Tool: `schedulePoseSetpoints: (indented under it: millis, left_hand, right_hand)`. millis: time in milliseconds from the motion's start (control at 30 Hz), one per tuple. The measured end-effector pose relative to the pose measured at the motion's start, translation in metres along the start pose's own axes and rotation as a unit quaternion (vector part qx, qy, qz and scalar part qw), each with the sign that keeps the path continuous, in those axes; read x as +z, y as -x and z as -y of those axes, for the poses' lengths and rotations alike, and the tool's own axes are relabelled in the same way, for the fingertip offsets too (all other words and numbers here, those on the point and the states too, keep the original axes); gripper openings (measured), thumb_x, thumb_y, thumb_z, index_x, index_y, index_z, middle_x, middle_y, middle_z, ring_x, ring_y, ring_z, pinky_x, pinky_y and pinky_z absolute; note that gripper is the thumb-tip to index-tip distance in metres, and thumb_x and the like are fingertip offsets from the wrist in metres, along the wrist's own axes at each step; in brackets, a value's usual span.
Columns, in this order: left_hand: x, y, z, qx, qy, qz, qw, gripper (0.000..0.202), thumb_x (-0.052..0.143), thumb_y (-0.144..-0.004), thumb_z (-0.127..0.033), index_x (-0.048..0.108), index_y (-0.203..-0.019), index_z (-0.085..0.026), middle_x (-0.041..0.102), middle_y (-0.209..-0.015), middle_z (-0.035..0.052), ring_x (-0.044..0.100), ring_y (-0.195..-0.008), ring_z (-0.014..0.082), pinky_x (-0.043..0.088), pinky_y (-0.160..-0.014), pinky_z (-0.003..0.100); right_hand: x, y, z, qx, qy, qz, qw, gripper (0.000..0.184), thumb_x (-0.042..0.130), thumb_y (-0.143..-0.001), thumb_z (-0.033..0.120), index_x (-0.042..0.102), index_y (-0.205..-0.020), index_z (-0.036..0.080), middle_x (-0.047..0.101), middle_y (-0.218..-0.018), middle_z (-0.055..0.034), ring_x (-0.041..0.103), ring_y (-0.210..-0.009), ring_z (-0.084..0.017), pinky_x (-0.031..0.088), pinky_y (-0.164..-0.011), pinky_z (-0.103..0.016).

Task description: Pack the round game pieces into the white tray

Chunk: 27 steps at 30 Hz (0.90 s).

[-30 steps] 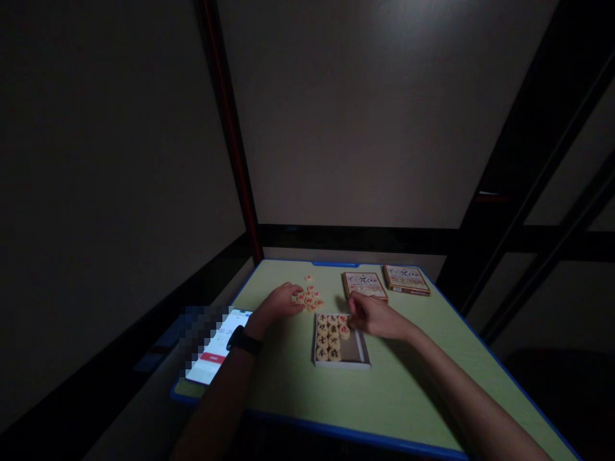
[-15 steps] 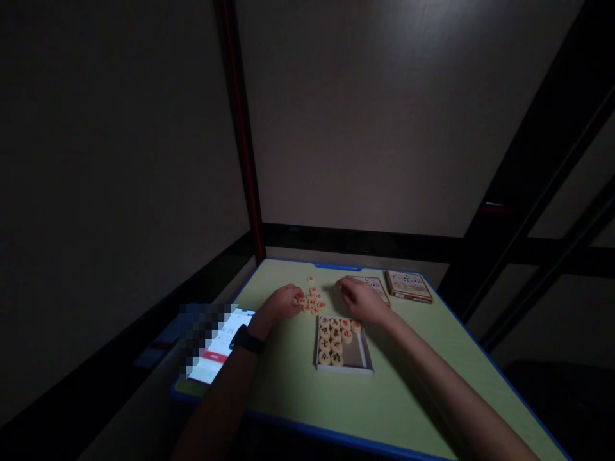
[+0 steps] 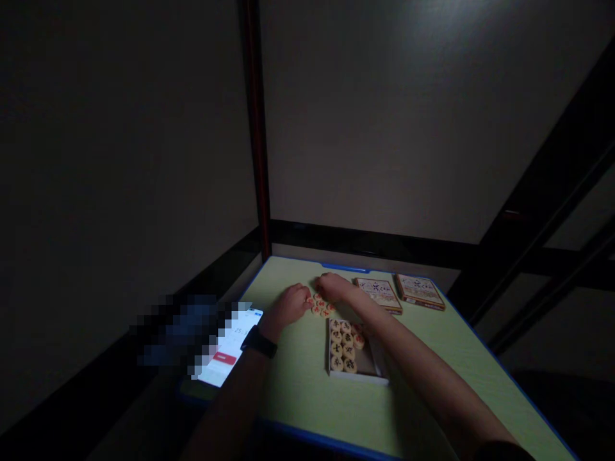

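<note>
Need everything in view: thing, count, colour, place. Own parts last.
table: 1, green, blue edge, lower centre
open tray: 1, pale walls, on table
black-marked discs: 8, cream, in tray
red-marked discs: at least 2, cream, in tray
loose red-marked discs: several, partly hidden, cream, by the hands
flat boxes: 2, pale tops, far right of table
phone: 1, white lit screen, left table edge
walls: grey, behind and left
post: 1, dark red, corner
watch: 1, black, left wrist
hands: 2, bare, at loose discs
</note>
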<state>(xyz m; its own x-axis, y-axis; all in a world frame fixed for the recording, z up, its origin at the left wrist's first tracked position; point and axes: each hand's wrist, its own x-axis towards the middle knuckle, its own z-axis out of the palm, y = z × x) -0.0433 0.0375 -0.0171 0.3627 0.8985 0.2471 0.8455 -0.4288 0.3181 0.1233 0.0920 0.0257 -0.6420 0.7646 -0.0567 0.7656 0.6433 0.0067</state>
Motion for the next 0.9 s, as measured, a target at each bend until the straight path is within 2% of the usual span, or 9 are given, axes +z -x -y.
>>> schedulePoseSetpoints:
  millis: [133, 233, 300, 400, 467, 567, 633, 733, 900]
  left_hand:
    - [-0.002, -0.002, -0.002, -0.025, 0.048, -0.031, 0.998, 0.008, 0.059, -0.087, -0.022, 0.064, -0.092, -0.017, 0.07, -0.096, 0.0095, 0.064, -0.099, 0.0237, 0.047, -0.092, 0.035]
    - [-0.003, -0.007, -0.006, -0.054, 0.163, -0.066, 0.983, 0.004, 0.062, -0.084, -0.017, 0.064, -0.088, -0.018, 0.072, -0.09, 0.0064, 0.067, -0.089, 0.0208, 0.05, -0.083, 0.032]
    - [0.0, -0.013, -0.01, -0.061, 0.287, -0.086, 0.952, 0.006, 0.065, -0.081, -0.014, 0.063, -0.086, -0.017, 0.072, -0.087, 0.0047, 0.068, -0.083, 0.0181, 0.051, -0.078, 0.029]
    - [0.009, -0.02, -0.016, -0.065, 0.475, -0.089, 0.873, 0.017, 0.074, -0.073, -0.015, 0.064, -0.087, -0.015, 0.071, -0.084, 0.0041, 0.068, -0.08, 0.0162, 0.053, -0.075, 0.027]
    - [0.015, -0.021, -0.021, -0.064, 0.558, -0.062, 0.825, 0.029, 0.083, -0.065, -0.019, 0.066, -0.088, -0.013, 0.072, -0.084, 0.0052, 0.068, -0.08, 0.0165, 0.055, -0.076, 0.029]
    - [0.018, -0.018, -0.029, -0.062, 0.624, 0.004, 0.779, 0.045, 0.091, -0.054, -0.022, 0.069, -0.091, -0.011, 0.073, -0.09, 0.0086, 0.069, -0.082, 0.0179, 0.055, -0.083, 0.033]
    - [0.016, -0.013, -0.034, -0.06, 0.644, 0.051, 0.761, 0.05, 0.093, -0.051, -0.022, 0.07, -0.093, -0.01, 0.073, -0.095, 0.011, 0.07, -0.086, 0.0194, 0.054, -0.089, 0.036]
    - [0.009, -0.006, -0.042, -0.055, 0.664, 0.106, 0.738, 0.05, 0.093, -0.054, -0.026, 0.071, -0.095, -0.009, 0.074, -0.098, 0.0131, 0.071, -0.09, 0.0218, 0.053, -0.092, 0.037]
    - [0.004, -0.002, -0.048, -0.067, 0.685, 0.114, 0.716, 0.053, 0.093, -0.055, -0.031, 0.07, -0.097, -0.009, 0.074, -0.094, 0.012, 0.072, -0.087, 0.0223, 0.055, -0.089, 0.038]
  right_hand:
    - [-0.004, 0.011, 0.001, 0.014, -0.015, -0.032, 0.999, 0.025, 0.054, -0.081, 0.006, 0.07, -0.099, 0.012, 0.07, -0.102, -0.0147, 0.063, -0.088, -0.021, 0.041, -0.073, -0.025]
    - [-0.01, 0.029, -0.003, 0.016, -0.041, -0.069, 0.997, 0.03, 0.054, -0.08, 0.004, 0.068, -0.105, 0.013, 0.069, -0.1, -0.0111, 0.062, -0.088, -0.019, 0.042, -0.074, -0.023]
    - [-0.011, 0.045, -0.005, 0.007, -0.102, -0.13, 0.986, 0.032, 0.055, -0.081, 0.005, 0.068, -0.108, 0.014, 0.069, -0.1, -0.0095, 0.062, -0.088, -0.018, 0.043, -0.075, -0.024]
    - [-0.006, 0.07, -0.006, -0.034, -0.199, -0.237, 0.95, 0.026, 0.058, -0.082, 0.006, 0.069, -0.104, 0.015, 0.069, -0.099, -0.0089, 0.062, -0.087, -0.018, 0.045, -0.077, -0.027]
    - [0.001, 0.085, -0.003, -0.061, -0.218, -0.28, 0.933, 0.023, 0.059, -0.085, 0.007, 0.07, -0.102, 0.017, 0.069, -0.098, -0.0085, 0.063, -0.088, -0.019, 0.047, -0.078, -0.028]
    - [0.011, 0.099, 0.0, -0.07, -0.22, -0.315, 0.921, 0.022, 0.059, -0.086, 0.008, 0.069, -0.103, 0.018, 0.068, -0.097, -0.0087, 0.063, -0.089, -0.019, 0.049, -0.078, -0.03]
    - [0.016, 0.105, 0.001, -0.063, -0.218, -0.319, 0.92, 0.021, 0.059, -0.086, 0.007, 0.068, -0.101, 0.017, 0.068, -0.097, -0.0089, 0.063, -0.088, -0.02, 0.049, -0.077, -0.03]
    - [0.021, 0.11, 0.0, -0.057, -0.21, -0.319, 0.922, 0.018, 0.06, -0.085, 0.007, 0.068, -0.097, 0.016, 0.067, -0.095, -0.0088, 0.063, -0.086, -0.02, 0.05, -0.075, -0.03]
    - [0.019, 0.116, 0.005, -0.057, -0.193, -0.3, 0.932, 0.02, 0.056, -0.088, 0.009, 0.067, -0.102, 0.018, 0.07, -0.098, -0.0078, 0.064, -0.087, -0.019, 0.05, -0.077, -0.03]
